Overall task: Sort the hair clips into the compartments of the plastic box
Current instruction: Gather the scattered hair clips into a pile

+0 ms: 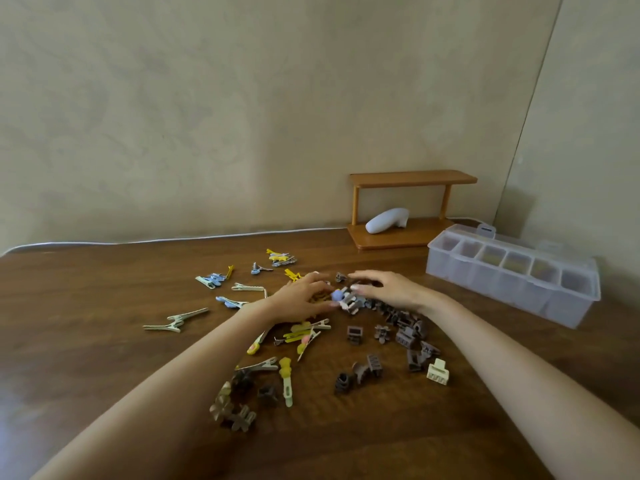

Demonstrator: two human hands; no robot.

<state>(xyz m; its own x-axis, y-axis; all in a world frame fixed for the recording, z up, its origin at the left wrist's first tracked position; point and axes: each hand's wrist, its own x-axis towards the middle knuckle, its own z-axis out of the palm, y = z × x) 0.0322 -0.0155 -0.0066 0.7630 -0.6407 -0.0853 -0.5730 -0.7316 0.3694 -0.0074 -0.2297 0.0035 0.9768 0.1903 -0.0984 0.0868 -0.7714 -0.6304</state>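
Now, bench (104,341): smooth dark wood
hair clips (353,334): toothed plastic; mid-bench, short of edges
plastic box (502,289): translucent; far right
left hand (304,296): curled in clips; grip unclear
right hand (384,289): spread, touching clips

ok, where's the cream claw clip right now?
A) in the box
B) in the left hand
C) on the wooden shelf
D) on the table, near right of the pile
D: the cream clip lies on the bare table at the near right edge of the scatter, with neither hand touching it.
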